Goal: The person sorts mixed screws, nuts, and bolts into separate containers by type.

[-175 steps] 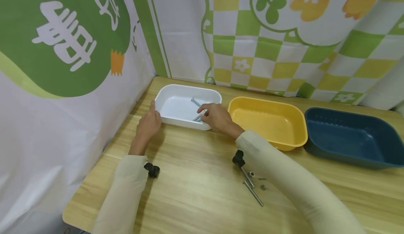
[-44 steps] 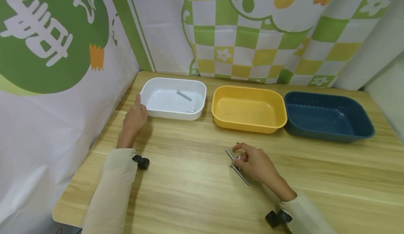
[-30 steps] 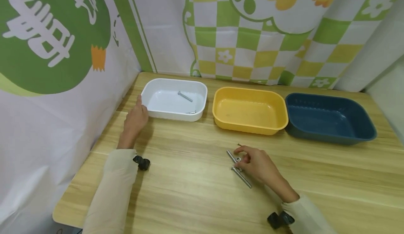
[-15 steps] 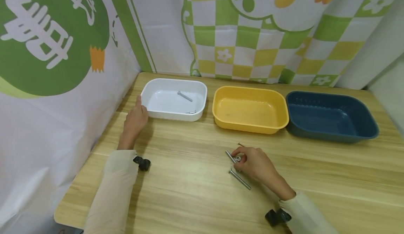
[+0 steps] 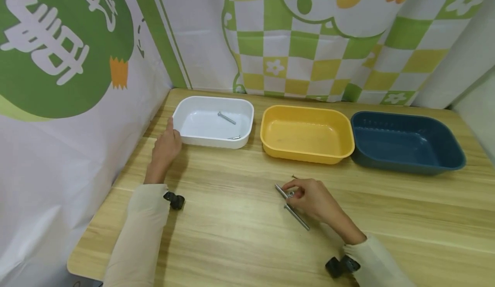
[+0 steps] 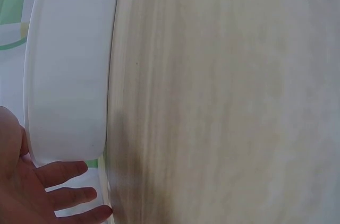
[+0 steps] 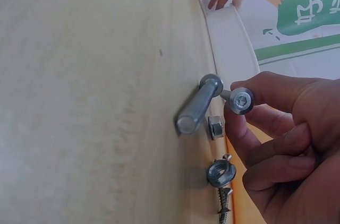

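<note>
My left hand (image 5: 165, 149) rests against the left end of the white bin (image 5: 210, 141), its fingers fairly straight around the corner. Inside that bin lie a long bolt (image 5: 227, 118) and another piece of metal hardware (image 5: 234, 138). Over the wooden table my right hand (image 5: 315, 199) pinches a socket-head bolt (image 7: 240, 101) between thumb and index finger. A second bolt (image 5: 297, 217) lies just nearer to me. Beside these fingers are a hex nut (image 7: 215, 127), another nut (image 7: 221, 173) and small screws (image 7: 224, 205), partly hidden by the hand in the head view.
A yellow bin (image 5: 307, 154) stands right of the white one, and a dark blue bin (image 5: 410, 166) sits close against its right side. Behind the table (image 5: 216, 231) hangs a patterned curtain (image 5: 301, 46); a white printed sheet (image 5: 77, 149) borders the left.
My right hand has left the white bin and moved to the loose hardware. Its fingertips have now closed on a bolt there. My left hand has stayed at the white bin.
</note>
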{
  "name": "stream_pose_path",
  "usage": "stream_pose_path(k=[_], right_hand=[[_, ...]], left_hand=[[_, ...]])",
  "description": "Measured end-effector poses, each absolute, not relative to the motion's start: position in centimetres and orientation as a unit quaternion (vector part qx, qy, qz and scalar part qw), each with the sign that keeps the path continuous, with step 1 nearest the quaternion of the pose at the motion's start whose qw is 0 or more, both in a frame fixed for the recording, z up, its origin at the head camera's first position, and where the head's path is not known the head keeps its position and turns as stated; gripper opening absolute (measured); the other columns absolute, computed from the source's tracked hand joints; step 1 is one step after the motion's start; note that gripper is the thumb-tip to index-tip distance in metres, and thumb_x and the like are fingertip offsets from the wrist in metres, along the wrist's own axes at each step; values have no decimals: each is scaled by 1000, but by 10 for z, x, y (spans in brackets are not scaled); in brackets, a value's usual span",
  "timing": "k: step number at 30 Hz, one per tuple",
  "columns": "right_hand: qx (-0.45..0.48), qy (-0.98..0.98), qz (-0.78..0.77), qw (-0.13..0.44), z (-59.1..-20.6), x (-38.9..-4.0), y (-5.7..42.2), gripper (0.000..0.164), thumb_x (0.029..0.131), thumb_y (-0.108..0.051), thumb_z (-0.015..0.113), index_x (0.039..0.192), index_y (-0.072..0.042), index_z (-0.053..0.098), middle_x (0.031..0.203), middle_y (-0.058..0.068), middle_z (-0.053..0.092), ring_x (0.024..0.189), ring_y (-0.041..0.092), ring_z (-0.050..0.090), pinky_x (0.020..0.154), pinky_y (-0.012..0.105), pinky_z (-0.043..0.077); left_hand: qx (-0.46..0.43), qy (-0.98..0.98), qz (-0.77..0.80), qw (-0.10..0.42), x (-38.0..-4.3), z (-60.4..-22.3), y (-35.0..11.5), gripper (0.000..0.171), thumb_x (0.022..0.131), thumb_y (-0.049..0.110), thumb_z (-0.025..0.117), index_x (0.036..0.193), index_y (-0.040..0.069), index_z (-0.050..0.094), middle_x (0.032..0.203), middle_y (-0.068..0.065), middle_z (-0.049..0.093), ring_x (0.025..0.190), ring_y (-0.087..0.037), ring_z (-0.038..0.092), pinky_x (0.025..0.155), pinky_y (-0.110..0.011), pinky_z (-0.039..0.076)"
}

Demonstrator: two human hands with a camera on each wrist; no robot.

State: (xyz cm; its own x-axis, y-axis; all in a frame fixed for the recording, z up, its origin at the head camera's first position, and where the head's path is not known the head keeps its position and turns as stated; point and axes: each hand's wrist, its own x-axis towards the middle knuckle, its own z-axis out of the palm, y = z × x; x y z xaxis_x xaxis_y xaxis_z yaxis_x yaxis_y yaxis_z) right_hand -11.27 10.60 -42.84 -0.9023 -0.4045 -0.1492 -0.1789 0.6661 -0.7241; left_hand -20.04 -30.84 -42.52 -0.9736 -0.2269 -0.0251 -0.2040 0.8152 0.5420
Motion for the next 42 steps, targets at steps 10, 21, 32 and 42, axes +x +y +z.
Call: stream_pose_path(k=[10, 21, 32, 42], right_hand=[[-168, 889, -401, 141, -423, -118, 102, 28, 85, -5, 72, 113, -7, 75, 72, -5, 67, 60, 11, 56, 51, 26, 42], [-166, 881, -418, 146, -419, -129, 94, 29, 87, -7, 72, 116, -8, 75, 76, -2, 67, 58, 13, 51, 49, 26, 39], [-177, 874, -434, 130, -418, -139, 84, 28, 88, -7, 72, 115, -9, 75, 76, -1, 69, 57, 15, 52, 47, 27, 39], [-177, 875, -431, 133, -417, -143, 78, 30, 87, -6, 71, 116, -9, 75, 78, -1, 69, 56, 13, 52, 46, 26, 38]], left_hand=[[114, -952, -285, 17, -198, -425, -309, 62, 105, 32, 12, 161, 7, 4, 139, -40, 44, 115, -58, 50, 87, -68, 42], [109, -953, -282, 23, -199, -425, -308, 61, 106, 31, 13, 161, 5, 5, 136, -40, 47, 108, -55, 54, 82, -66, 44], [109, -958, -266, 28, -200, -425, -308, 60, 106, 29, 15, 161, 7, 5, 117, -38, 57, 80, -43, 56, 68, -57, 45], [151, -969, -196, 30, -200, -424, -306, 60, 104, 33, 12, 163, 20, 11, 138, -38, 47, 116, -58, 47, 95, -73, 29]])
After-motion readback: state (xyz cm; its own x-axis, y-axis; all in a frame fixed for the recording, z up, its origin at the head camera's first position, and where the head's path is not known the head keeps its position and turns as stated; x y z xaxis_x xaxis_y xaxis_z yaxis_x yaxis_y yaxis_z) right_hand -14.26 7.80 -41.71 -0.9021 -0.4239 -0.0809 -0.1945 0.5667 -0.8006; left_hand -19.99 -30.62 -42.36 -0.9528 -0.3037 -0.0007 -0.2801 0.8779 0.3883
